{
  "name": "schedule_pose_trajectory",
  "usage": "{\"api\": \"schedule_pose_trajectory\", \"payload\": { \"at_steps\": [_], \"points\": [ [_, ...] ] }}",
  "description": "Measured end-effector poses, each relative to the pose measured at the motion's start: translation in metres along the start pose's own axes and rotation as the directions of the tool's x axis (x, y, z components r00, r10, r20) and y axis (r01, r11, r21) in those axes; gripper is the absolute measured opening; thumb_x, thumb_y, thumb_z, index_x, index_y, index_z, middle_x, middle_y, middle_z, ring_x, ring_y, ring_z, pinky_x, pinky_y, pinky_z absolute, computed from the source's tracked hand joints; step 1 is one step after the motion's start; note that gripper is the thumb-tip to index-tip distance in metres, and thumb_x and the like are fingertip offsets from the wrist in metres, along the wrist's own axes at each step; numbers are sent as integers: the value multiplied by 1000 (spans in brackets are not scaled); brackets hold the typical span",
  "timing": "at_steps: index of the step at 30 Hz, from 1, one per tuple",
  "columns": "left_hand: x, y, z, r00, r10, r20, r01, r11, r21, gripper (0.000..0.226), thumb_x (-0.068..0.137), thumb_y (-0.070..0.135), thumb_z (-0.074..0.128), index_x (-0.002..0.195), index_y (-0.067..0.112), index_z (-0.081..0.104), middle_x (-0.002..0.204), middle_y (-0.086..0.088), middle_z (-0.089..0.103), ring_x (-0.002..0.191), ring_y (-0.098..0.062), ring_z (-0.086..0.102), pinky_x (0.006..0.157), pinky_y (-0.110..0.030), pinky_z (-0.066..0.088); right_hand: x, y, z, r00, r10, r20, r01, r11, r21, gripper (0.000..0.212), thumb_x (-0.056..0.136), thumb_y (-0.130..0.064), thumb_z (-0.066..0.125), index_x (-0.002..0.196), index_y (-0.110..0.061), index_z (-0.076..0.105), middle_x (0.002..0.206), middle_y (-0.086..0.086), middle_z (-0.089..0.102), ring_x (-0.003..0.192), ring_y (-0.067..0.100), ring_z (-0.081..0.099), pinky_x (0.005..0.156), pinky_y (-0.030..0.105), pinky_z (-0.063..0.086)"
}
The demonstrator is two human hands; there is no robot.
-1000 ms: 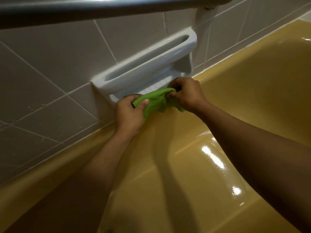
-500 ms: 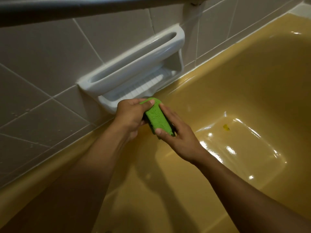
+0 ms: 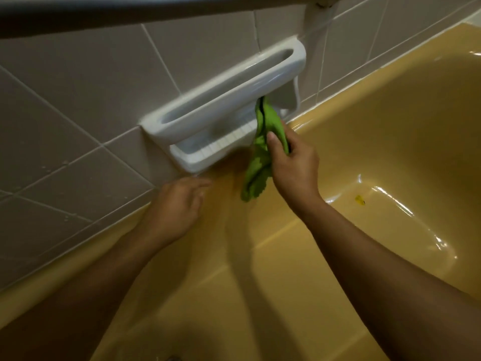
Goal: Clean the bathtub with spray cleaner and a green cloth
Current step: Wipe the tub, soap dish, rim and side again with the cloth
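My right hand (image 3: 294,165) grips the green cloth (image 3: 257,162), which hangs long and crumpled; its top end reaches up under the white ceramic soap dish (image 3: 226,100) on the wall. My left hand (image 3: 179,201) hovers with loosely curled fingers over the yellow bathtub (image 3: 390,131) rim, just below the dish's lower left corner, holding nothing. No spray cleaner is in view.
Grey wall tiles (image 3: 78,100) carry water drops on the left. A metal grab bar (image 3: 130,14) runs along the top of the view. A small dark-yellow speck (image 3: 359,200) lies on the wet tub floor.
My left hand has let go of the cloth and dropped toward the tub rim. My right hand has lifted the cloth, now unfolded, up to the soap dish.
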State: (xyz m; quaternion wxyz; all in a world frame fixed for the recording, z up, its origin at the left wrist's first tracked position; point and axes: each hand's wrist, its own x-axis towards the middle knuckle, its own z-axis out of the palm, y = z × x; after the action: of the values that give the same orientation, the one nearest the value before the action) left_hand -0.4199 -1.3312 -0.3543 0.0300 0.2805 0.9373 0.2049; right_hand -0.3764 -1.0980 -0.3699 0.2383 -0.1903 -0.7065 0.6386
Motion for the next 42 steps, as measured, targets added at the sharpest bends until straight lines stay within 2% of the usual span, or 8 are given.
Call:
{"api": "schedule_pose_trajectory", "payload": {
  "at_steps": [2, 5, 8, 14, 19, 23, 29, 42],
  "points": [
    [-7, -37, -10, 956, 268, 119, -293, 898, 327, 44, 93, 15, 44, 130, 14, 69, 135, -9, 66, 124, -31, 62, 104, -49, 47, 19, -5, 17, 987, -128, 93, 148, 954, -260, 44, 105, -34, 51, 149, -25, 51, 125, 3, 69, 109, 17, 66, 94, 36, 55],
    [-3, -76, -27, 871, 373, 318, -489, 705, 513, 49, 92, 20, 45, 137, 14, 62, 153, -12, 52, 137, -37, 50, 111, -51, 42, 27, 4, 52, 935, -116, 336, 322, 679, -660, 52, 107, -18, 44, 158, -16, 34, 161, 12, 37, 147, 30, 37, 116, 42, 38],
    [-1, -105, -37, 804, 395, 444, -592, 598, 541, 54, 99, 19, 46, 153, 18, 47, 167, -9, 27, 155, -32, 26, 123, -48, 26, 17, 20, 69, 899, -173, 402, 432, 497, -753, 57, 103, -11, 34, 160, -13, 29, 166, 13, 27, 156, 30, 16, 127, 42, 17],
    [3, -136, -25, 671, 505, 543, -742, 473, 476, 62, 105, 28, 31, 164, 16, 18, 173, -6, 9, 160, -27, 2, 128, -44, -3, 29, 22, 54, 871, -177, 459, 491, 375, -787, 50, 105, -34, 39, 154, -23, 42, 162, 5, 39, 152, 25, 27, 125, 46, 11],
    [4, -152, -10, 569, 583, 581, -822, 435, 369, 63, 104, 22, 34, 164, 16, 18, 173, 0, 10, 159, -34, 6, 126, -48, 7, 68, 16, 35, 910, -117, 397, 411, 362, -836, 52, 104, -42, 36, 151, -24, 46, 160, 6, 39, 151, 27, 30, 122, 51, 18],
    [5, -158, 10, 593, 609, 527, -800, 521, 298, 75, 92, 9, 44, 164, 16, 22, 172, -1, 14, 158, -40, 7, 125, -53, 9, 87, 13, 33, 912, -64, 405, 396, 394, -829, 58, 96, -42, 29, 144, -18, 54, 154, 11, 47, 149, 30, 33, 122, 52, 18],
    [6, -158, 16, 567, 650, 506, -824, 462, 329, 78, 84, 9, 43, 161, 11, 30, 171, -7, 20, 157, -37, 15, 125, -57, 11, 48, 11, 61, 816, -130, 563, 558, 431, -709, 49, 97, -38, 35, 129, -19, 68, 136, 10, 63, 132, 31, 53, 113, 50, 34],
    [3, -158, 15, 589, 615, 524, -808, 452, 377, 85, 76, 12, 43, 161, 14, 29, 170, -9, 20, 157, -30, 20, 121, -60, 20, 87, 17, 33, 943, -112, 314, 332, 414, -848, 52, 96, -42, 35, 141, -24, 56, 152, 6, 50, 149, 25, 33, 124, 50, 10]
  ]
}}
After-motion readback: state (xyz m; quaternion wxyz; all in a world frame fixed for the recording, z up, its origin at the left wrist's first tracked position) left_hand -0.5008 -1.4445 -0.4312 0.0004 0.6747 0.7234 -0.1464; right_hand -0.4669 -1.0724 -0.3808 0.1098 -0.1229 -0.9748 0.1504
